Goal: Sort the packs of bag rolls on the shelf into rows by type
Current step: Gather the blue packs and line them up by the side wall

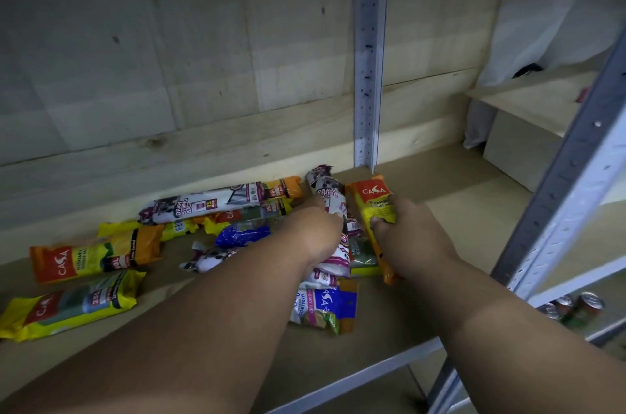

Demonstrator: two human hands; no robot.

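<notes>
At centre right of the frame, the left hand (316, 237) grasped a white drawstring pack (330, 196) and the right hand (406, 230) an orange pack (374, 201); lining them up by type seemingly came next.

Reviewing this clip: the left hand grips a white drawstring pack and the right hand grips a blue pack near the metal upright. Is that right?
Not quite. The head view shows the right hand gripping an orange and yellow pack, not a blue one. The blue pack lies loose on the shelf, left of both hands. The rest holds: the left hand grips a white drawstring pack near the metal upright.
</notes>
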